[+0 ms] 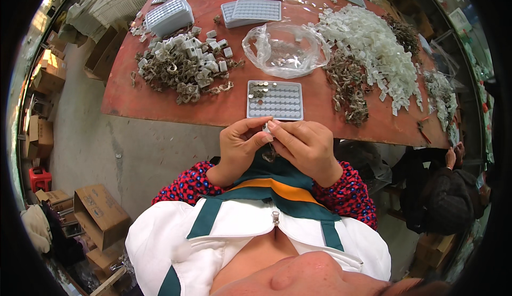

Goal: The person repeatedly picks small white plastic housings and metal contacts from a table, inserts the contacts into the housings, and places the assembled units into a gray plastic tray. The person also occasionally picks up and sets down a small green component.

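As our L hand [242,146] and R hand [308,142] meet just off the near edge of the bench [170,114], our fingers [282,133] stand narrow, pinching a small white pc [266,128] w/ a dark strand [269,154] below. Mid near edge, we've a grey tray [288,102] w/ several discs [258,90]; pale pile [368,45] twd R edge, brown tangle [178,77] w/ white blocks [205,57] twd L.

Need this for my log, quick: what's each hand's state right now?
Left hand: closed, pinching a small white piece.
Right hand: at the same piece; whether it is closed on it can't be told.
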A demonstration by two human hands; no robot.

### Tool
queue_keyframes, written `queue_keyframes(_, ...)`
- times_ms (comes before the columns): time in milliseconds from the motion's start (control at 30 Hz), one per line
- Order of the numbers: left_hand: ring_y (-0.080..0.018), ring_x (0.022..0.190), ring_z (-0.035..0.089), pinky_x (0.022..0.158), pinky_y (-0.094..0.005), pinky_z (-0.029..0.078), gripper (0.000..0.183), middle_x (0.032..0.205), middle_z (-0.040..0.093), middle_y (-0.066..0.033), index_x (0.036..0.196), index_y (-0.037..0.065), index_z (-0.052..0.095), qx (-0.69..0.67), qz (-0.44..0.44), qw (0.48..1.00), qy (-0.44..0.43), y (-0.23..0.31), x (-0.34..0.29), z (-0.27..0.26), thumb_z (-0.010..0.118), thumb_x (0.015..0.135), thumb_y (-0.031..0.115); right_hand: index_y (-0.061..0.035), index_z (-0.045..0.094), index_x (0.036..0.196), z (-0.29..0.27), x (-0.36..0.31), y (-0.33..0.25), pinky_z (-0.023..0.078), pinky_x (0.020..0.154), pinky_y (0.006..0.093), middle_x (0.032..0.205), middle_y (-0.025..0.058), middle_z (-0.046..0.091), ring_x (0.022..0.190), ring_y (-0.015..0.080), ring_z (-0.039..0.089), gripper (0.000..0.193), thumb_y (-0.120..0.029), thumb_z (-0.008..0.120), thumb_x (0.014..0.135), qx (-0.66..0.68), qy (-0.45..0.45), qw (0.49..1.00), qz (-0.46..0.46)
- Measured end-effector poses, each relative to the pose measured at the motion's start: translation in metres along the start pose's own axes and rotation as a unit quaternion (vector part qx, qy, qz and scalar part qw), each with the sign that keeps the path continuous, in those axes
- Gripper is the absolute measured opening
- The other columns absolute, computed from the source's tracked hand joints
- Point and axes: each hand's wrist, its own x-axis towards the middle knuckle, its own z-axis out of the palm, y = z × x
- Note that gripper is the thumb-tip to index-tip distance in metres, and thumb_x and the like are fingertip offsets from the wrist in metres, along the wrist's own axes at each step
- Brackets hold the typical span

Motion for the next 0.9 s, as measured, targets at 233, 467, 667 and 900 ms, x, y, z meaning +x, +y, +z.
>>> queue_keyframes(233, -0.0147, 0.097, 0.068, 0.088, -0.0284, 0.056, 0.033, 0.108, 0.070, -0.0105, 0.126, -0.003, 0.061, -0.080, -0.086, 0.992, 0.043, -0.006, 0.009, -0.003, 0.067, 0.095, 0.006, -0.0093, 0.074, 0.105, 0.007, 0.006, 0.031, 0.055, 0.068, 0.0335, 0.096, 0.0069, 0.072, 0.079, 0.0243, 0.069, 0.030, -0.012, 0.078, 0.075, 0.119, -0.081, 0.987, 0.066)
queue_keyframes(467, -0.0195, 0.098, 0.070, 0.091, -0.0336, 0.058, 0.040, 0.108, 0.067, -0.0112, 0.136, 0.001, 0.054, -0.154, -0.170, 0.973, 0.009, 0.000, 0.017, -0.007, 0.062, 0.097, 0.003, -0.0051, 0.072, 0.097, 0.052, 0.064, 0.168, 0.053, 0.078, 0.0407, 0.093, 0.0133, 0.072, 0.089, 0.0315, 0.068, 0.018, -0.018, 0.072, 0.085, -0.002, -0.098, 0.966, 0.240)
queue_keyframes(667, -0.0205, 0.099, 0.070, 0.092, -0.0344, 0.058, 0.039, 0.112, 0.066, -0.0130, 0.136, 0.002, 0.054, -0.175, -0.199, 0.964, 0.028, 0.003, 0.017, -0.012, 0.061, 0.098, 0.005, -0.0025, 0.072, 0.095, 0.071, 0.072, 0.188, 0.052, 0.072, 0.0378, 0.086, 0.0144, 0.072, 0.081, 0.0284, 0.069, 0.021, -0.019, 0.075, 0.083, 0.030, -0.201, 0.947, 0.249)
queue_keyframes(900, -0.0225, 0.098, 0.071, 0.091, -0.0375, 0.059, 0.034, 0.116, 0.066, -0.0154, 0.133, 0.000, 0.054, -0.223, -0.218, 0.949, 0.044, 0.004, 0.022, -0.020, 0.051, 0.105, 0.020, -0.0041, 0.075, 0.099, 0.046, 0.071, 0.184, 0.052, 0.077, 0.0404, 0.092, 0.0169, 0.072, 0.085, 0.0329, 0.068, 0.020, -0.018, 0.069, 0.086, 0.057, -0.141, 0.955, 0.256)
